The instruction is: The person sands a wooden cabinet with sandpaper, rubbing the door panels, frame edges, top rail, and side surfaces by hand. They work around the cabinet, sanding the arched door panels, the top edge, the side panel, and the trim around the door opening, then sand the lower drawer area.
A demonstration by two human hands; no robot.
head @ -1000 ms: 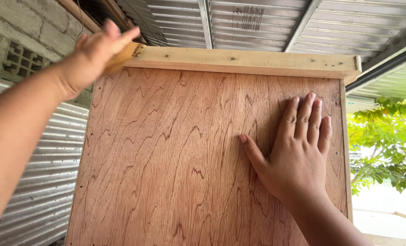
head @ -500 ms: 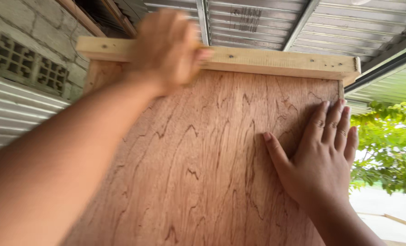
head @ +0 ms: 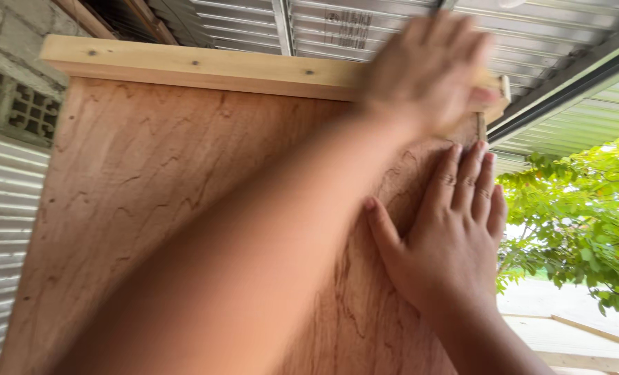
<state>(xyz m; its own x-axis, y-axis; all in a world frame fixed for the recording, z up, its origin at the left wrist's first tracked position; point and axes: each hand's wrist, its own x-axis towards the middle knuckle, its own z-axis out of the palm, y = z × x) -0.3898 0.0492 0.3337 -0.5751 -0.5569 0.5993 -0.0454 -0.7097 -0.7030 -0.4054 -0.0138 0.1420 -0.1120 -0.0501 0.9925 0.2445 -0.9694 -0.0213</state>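
A reddish-brown plywood panel [head: 150, 208] stands upright before me, with a pale wooden batten [head: 184, 66] fixed along its top edge. My left hand [head: 427, 69] is blurred by motion and lies over the right end of the batten, my forearm crossing the panel diagonally. Whether anything is under that palm is hidden. My right hand [head: 448, 236] rests flat on the panel near its right edge, fingers pointing up, holding nothing.
A corrugated metal roof [head: 365, 28] hangs close overhead. At the left stand a block wall with a patterned vent [head: 18, 111] and corrugated sheeting [head: 4, 229]. A green tree [head: 580, 222] and open ground lie beyond the panel's right edge.
My left hand has swept along the batten from its left end to its right end. My right hand has stayed flat on the panel.
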